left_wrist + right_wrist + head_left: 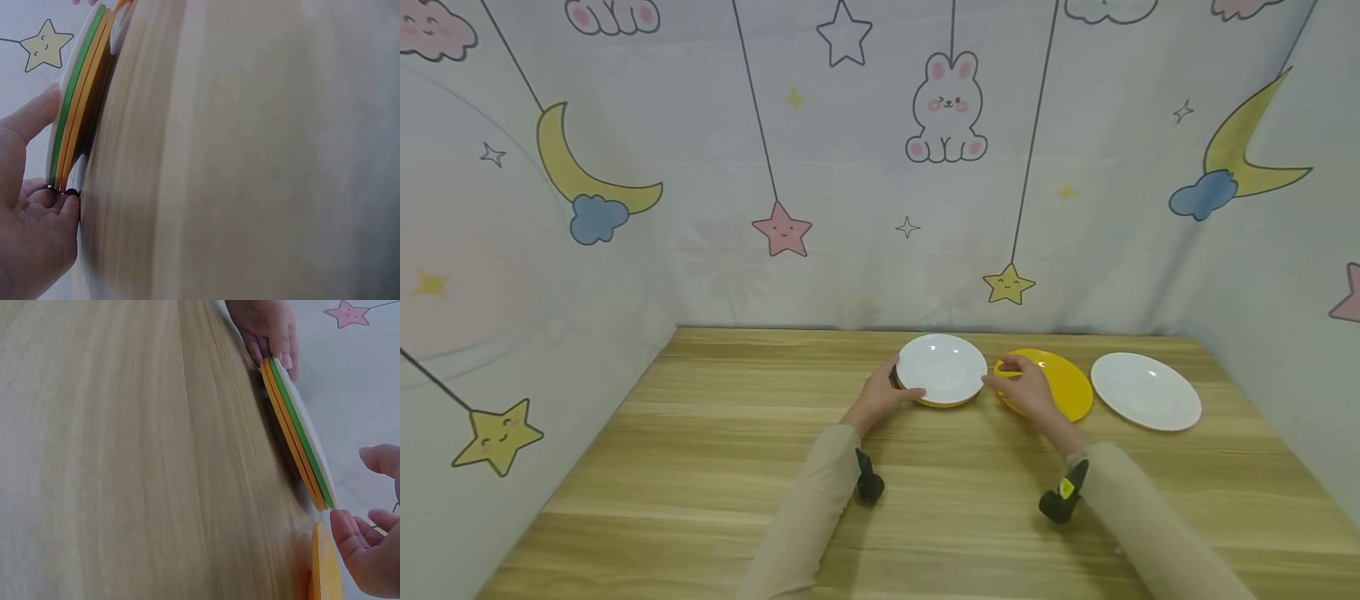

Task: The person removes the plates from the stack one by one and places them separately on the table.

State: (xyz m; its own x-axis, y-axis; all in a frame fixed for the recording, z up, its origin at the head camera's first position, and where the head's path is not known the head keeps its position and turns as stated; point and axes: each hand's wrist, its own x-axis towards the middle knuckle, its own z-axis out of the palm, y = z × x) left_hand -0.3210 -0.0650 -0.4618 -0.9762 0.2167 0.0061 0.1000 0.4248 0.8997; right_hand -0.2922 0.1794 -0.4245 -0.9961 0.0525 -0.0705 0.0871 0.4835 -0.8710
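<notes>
A stack of plates (942, 369) sits toward the back of the table, with a white one on top and a green and two orange-yellow ones below, seen edge-on in the left wrist view. My left hand (880, 395) grips the stack's left rim, thumb over the top white plate and fingers at the underside. At the opposite rim is my right hand (1028, 392), its fingertips right at the stack's edge and its thumb held apart. Beneath that hand lies a yellow plate (1070, 387), partly covered by it.
Right of the yellow plate lies a white oval-looking plate (1146, 392) on the wooden table (737, 483). A cloth backdrop (865, 167) printed with stars, moons and a rabbit rises behind the table's back edge and along both sides.
</notes>
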